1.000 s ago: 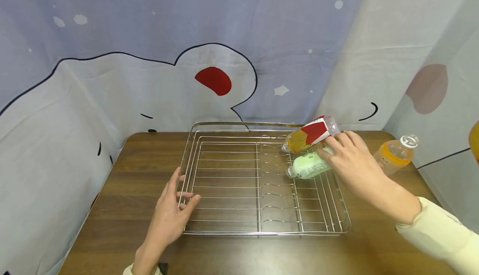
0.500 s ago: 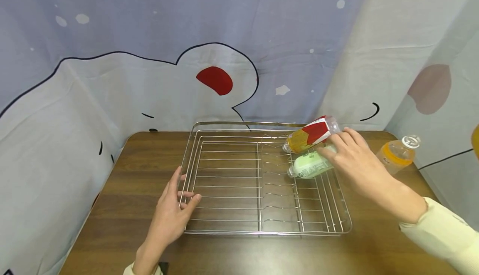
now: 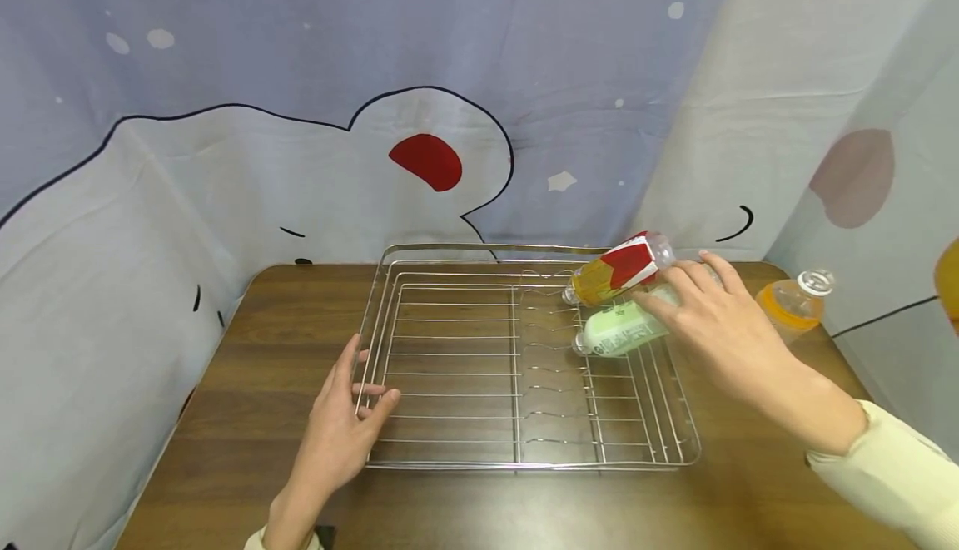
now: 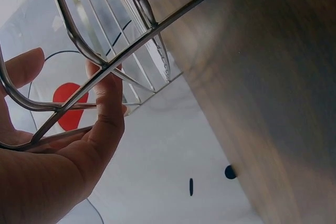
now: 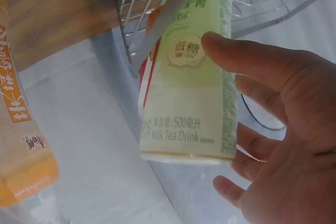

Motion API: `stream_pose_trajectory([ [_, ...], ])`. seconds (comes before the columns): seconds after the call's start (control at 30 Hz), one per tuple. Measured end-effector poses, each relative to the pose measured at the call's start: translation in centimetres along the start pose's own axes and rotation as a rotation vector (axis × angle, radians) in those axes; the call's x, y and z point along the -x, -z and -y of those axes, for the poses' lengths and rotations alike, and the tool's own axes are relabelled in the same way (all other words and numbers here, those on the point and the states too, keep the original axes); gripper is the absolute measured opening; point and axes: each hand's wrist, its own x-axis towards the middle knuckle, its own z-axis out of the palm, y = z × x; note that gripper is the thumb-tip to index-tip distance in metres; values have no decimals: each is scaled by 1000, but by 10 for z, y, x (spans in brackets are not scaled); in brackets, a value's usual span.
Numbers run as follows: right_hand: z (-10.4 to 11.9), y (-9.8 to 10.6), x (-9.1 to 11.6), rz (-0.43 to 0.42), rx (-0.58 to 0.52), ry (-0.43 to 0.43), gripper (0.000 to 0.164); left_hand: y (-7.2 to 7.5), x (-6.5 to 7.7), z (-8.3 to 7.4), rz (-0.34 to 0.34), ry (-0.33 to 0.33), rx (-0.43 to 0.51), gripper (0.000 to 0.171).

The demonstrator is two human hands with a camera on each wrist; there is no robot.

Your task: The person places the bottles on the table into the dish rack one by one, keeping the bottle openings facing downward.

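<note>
A wire dish rack (image 3: 517, 367) stands on the wooden table. My left hand (image 3: 340, 425) holds its left side, thumb inside the rim and fingers among the wires; the left wrist view shows a finger (image 4: 107, 98) bent against the metal bars. A pale green milk tea bottle (image 3: 622, 329) lies tilted across the rack's right part, neck pointing left. Over its base end is my right hand (image 3: 719, 325), fingers loosely spread; in the right wrist view the thumb (image 5: 236, 56) is at the bottle's edge. Just behind lies a red-labelled bottle (image 3: 622, 267) with yellow drink.
An uncapped clear bottle with an orange label (image 3: 794, 309) stands right of the rack, close behind my right hand. A printed curtain (image 3: 300, 175) hangs behind the table. Part of an orange thing (image 3: 947, 284) shows at the right edge.
My right hand has shifted slightly right and its fingers have loosened from the green bottle's base. The bottles stay where they were. My left hand stays at the rack's side.
</note>
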Motion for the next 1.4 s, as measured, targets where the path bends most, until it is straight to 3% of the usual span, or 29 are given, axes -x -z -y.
stream_pose_trajectory([
  [0.13,0,8,2,-4,-16,-21,78,1,1,0,0,0,-3,95],
  [0.3,1,27,16,-76,-81,-141,88,1,1,0,5,6,-5,95],
  [0.47,7,39,36,-247,-145,-303,58,1,0,-1,16,7,-2,95],
  [0.6,15,38,55,-407,-180,-463,78,1,0,-2,17,10,1,95],
  [0.7,19,32,67,-491,-200,-552,82,1,0,-2,13,8,1,95],
  [1.07,27,12,95,-522,-287,-704,92,2,1,-2,11,12,2,96],
  [1.17,29,7,103,-583,-352,-811,79,2,1,-2,9,14,2,96],
  [1.27,29,0,108,-623,-456,-987,62,2,0,-1,8,9,3,96],
  [1.4,25,-9,111,-656,-654,-1219,68,2,0,0,11,1,1,96],
])
